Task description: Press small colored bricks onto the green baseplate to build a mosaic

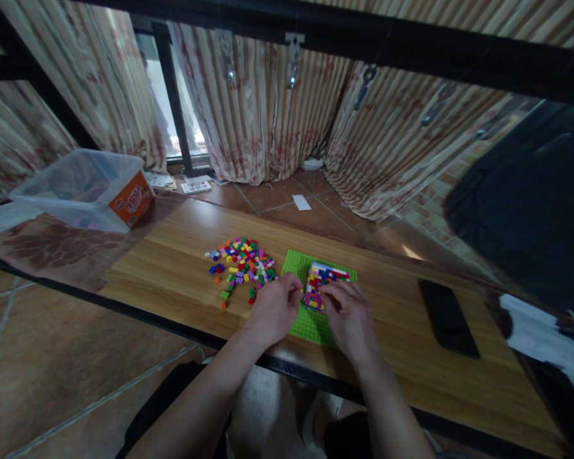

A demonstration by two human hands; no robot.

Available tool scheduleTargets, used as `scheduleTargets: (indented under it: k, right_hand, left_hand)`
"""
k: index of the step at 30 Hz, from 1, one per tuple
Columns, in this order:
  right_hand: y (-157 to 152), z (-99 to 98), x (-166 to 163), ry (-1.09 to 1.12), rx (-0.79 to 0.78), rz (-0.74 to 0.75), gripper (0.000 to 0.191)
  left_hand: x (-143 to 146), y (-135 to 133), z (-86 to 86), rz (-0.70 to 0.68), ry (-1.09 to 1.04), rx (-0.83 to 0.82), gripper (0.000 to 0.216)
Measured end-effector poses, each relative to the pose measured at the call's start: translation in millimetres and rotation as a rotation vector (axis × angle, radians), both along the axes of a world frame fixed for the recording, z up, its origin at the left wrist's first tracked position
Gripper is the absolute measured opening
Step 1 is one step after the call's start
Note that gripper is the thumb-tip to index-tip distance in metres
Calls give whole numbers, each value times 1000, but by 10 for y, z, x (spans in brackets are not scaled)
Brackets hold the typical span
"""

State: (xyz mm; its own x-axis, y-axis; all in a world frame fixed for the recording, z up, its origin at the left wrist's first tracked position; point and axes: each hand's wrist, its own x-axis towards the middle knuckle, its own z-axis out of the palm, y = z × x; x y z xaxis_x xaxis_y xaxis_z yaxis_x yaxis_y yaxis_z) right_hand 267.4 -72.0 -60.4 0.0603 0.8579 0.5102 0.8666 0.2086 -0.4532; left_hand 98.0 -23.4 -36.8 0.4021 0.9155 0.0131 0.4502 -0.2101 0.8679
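A green studded baseplate [294,259] lies on the wooden table, bearing a block of multicoloured toy bricks [323,275] in red, blue, yellow, white and magenta. At the plate's left side is my left hand [275,309], its thumb and fingers pinched on what looks like a small yellow toy brick. My right hand [354,319] reaches over the plate from the right. Its fingertips are closed together at the lower part of the brick block, and anything between them is too small to make out. Loose coloured bricks [243,258] are heaped left of the plate.
A black phone [448,319] lies on the table's right side. Beyond the left end stands a clear plastic box [81,191] with an orange label. White cloth or paper [545,338] sits past the right end. Curtains [268,115] hang behind the table [172,255].
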Motion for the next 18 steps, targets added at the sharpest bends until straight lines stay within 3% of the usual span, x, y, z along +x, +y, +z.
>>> scheduleTargets:
  k: [18]
  right_hand:
    - [-56, 38, 13, 138, 18, -84, 18]
  left_hand:
    - [115, 27, 14, 106, 1, 21, 13]
